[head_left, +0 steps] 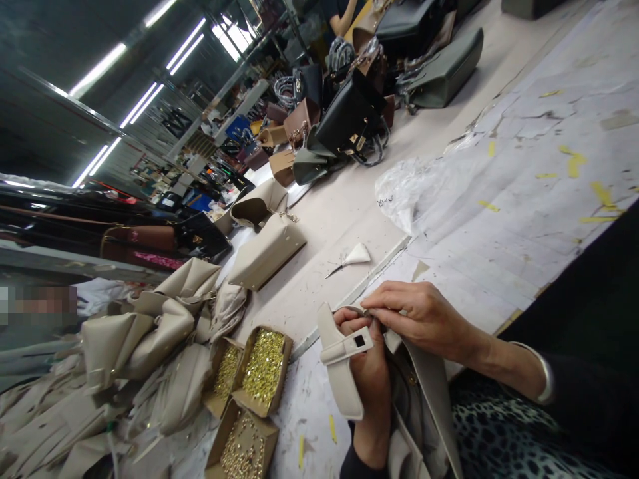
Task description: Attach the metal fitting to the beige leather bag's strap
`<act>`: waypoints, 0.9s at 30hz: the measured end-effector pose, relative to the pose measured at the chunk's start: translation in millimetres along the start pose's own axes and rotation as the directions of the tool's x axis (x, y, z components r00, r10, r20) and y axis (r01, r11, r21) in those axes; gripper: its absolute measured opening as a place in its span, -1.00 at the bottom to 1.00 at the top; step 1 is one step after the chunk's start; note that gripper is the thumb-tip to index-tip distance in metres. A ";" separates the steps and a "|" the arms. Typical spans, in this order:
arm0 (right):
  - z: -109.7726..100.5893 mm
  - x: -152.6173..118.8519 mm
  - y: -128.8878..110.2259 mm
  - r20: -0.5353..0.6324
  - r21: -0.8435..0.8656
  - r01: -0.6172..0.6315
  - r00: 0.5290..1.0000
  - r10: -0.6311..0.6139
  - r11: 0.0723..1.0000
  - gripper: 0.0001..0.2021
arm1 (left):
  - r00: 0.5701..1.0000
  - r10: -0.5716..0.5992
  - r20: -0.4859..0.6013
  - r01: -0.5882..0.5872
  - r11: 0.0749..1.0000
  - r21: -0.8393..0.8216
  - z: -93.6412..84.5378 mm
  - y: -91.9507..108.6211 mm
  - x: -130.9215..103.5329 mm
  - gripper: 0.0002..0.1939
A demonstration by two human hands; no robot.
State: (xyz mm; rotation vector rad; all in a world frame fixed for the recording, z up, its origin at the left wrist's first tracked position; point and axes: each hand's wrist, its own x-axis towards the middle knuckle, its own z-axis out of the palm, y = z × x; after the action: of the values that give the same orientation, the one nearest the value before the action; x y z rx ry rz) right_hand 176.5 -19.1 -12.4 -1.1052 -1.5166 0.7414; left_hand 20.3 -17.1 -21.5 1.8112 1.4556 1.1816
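Observation:
A beige leather bag piece rests against my lap, its flap and strap with a dark rectangular slot raised at the left. Wrapped round the strap edge from below, my left hand holds the piece, fingers curled behind the flap. My right hand pinches the upper edge of the same piece, its fingertips touching those of my left hand. Anything small between the fingertips is hidden. A small brass fitting shows on the bag piece below my right hand.
Cardboard trays of gold-coloured hardware stand left of my hands, beside piled beige bags. A white-handled pointed tool lies ahead. Black, brown and green bags crowd the table further back. Plastic wrap and yellow scraps lie about.

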 end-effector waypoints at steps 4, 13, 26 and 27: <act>2.8 -0.9 0.7 -0.040 0.009 0.007 0.999 -0.006 1.000 -0.76 | 1.000 -0.018 -0.017 0.018 1.000 -0.012 -0.6 0.2 1.0 -0.87; 4.0 0.3 -2.6 -0.045 -0.012 0.061 0.997 -0.061 0.998 -0.79 | 0.998 -0.038 -0.040 0.038 0.999 -0.007 -1.9 1.1 1.6 -0.87; 4.4 2.8 3.1 0.009 0.160 -0.215 0.976 0.216 0.964 -0.75 | 0.996 -0.086 -0.030 0.083 0.993 -0.081 -1.3 -5.7 4.2 -0.88; 3.3 3.7 4.1 0.030 0.165 -0.227 0.974 0.226 0.960 -0.69 | 0.996 -0.085 -0.036 0.082 0.993 -0.084 -2.0 -7.0 4.8 -0.88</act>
State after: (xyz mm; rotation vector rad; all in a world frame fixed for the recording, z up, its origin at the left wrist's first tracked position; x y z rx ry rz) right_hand 174.3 -13.8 -15.4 -1.1596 -1.3228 1.0151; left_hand 15.3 -10.8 -24.9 1.6644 1.4682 1.2231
